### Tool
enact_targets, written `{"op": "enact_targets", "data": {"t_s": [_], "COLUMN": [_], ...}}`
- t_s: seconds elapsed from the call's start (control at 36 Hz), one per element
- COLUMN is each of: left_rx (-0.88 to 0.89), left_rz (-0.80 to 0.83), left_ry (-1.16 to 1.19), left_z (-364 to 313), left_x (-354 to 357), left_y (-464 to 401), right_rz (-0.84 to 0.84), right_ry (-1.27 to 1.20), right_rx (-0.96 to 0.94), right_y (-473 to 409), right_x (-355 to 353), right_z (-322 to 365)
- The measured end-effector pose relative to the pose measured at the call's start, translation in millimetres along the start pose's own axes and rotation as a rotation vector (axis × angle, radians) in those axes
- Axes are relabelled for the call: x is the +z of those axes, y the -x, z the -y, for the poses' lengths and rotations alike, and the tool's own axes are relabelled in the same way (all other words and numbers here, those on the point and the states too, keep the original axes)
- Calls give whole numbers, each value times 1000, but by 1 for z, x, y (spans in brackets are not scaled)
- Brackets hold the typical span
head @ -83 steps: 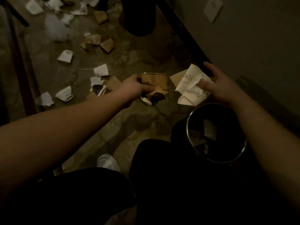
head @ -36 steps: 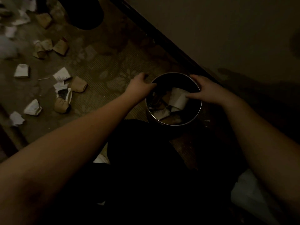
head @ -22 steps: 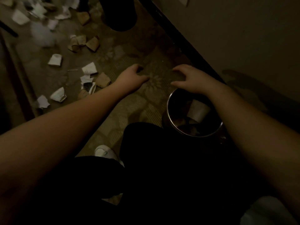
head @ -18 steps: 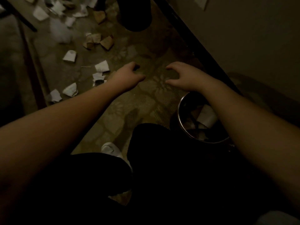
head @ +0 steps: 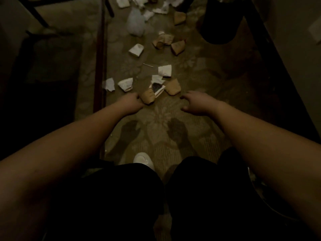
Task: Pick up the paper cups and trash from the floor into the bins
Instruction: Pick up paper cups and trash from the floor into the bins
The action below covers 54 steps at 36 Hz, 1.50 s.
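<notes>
From the head view, the left hand reaches down to the patterned carpet and its fingers meet the near edge of a crushed brown paper cup; whether they have closed round it cannot be told, as the fingertips are hidden behind the hand. The right hand hovers above the carpet just to the right of that cup, fingers loosely curled and spread, holding nothing.

Just beyond the brown cup lie a torn white cup with a dark inside and a second flattened brown cup. To the left of the brown cup are two crumpled white cups. Farther off, a white cup on its side, a thin stick, another white cup, and a pair of brown cups. Beyond those, a pale plastic bag, one more brown cup and a blurred heap of white scraps, too indistinct to count.

A dark round bin stands at the far right of the litter, near the dark baseboard. Close to the brown cup's near side, a white shoe shows between dark trouser legs.
</notes>
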<state>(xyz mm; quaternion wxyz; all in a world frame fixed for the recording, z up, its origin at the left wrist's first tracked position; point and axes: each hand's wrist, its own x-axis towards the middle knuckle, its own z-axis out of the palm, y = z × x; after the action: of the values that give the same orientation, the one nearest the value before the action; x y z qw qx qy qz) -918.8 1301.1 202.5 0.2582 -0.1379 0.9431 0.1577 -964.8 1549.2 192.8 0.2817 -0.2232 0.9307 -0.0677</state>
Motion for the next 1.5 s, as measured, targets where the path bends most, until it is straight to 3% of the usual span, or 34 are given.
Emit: {"op": "enact_targets", "data": {"t_s": [0.28,0.61,0.72,0.83,1.06,1.31,1.5], "left_rx": [-96,-386,-468,-484,-462,-573,-507], "left_rz": [90,-2,-111,-134,-292,-313,-258], "left_ry": [169,436,427,380,620,788,924], "left_z": [29,93,114,129,139,153,139], "left_x": [34,50,54,59,69,80,85], "left_y": [-86,-191,-227,-258,-327,-360,-366], "right_rz": [180,193,155,150,153,127,135], "right_ry": [26,-142,-152,-83,107,233,203], "right_rx": [101,138,103,28,-155,-198,-186], "right_y": [-101,-198,-233,-273,-333,-345,-344], "right_x": [34,19,31,52,84,100,107], "right_z": [10,45,44,41,39,51,49]}}
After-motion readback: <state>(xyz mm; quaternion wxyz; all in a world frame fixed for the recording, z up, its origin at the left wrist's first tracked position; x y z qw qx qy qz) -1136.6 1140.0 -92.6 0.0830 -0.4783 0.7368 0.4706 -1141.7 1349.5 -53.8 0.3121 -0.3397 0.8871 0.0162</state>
